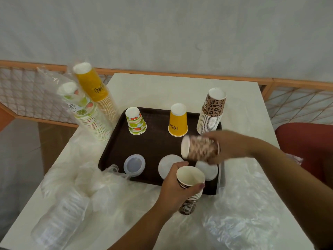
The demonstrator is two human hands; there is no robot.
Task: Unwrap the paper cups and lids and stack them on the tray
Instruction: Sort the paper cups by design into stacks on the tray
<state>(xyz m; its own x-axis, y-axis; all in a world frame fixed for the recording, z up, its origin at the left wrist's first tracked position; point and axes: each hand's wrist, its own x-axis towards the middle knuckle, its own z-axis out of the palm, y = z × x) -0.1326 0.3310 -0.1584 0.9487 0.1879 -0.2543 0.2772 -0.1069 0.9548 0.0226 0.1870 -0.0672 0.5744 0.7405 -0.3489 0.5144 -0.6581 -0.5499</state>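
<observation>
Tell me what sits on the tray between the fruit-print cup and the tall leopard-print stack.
In the head view, one upside-down yellow cup stands on the tray between the fruit-print cup and the leopard-print stack; otherwise bare tray.

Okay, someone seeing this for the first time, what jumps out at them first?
The two hands over the near right of the brown tray: the right hand holds a leopard-print cup sideways, the left hand grips a short leopard-print stack. Behind stands a tall leopard-print stack at the tray's far right corner.

Both forearms bare, no sleeves; left hand (175,186) thumbnail painted pinkish.
</observation>
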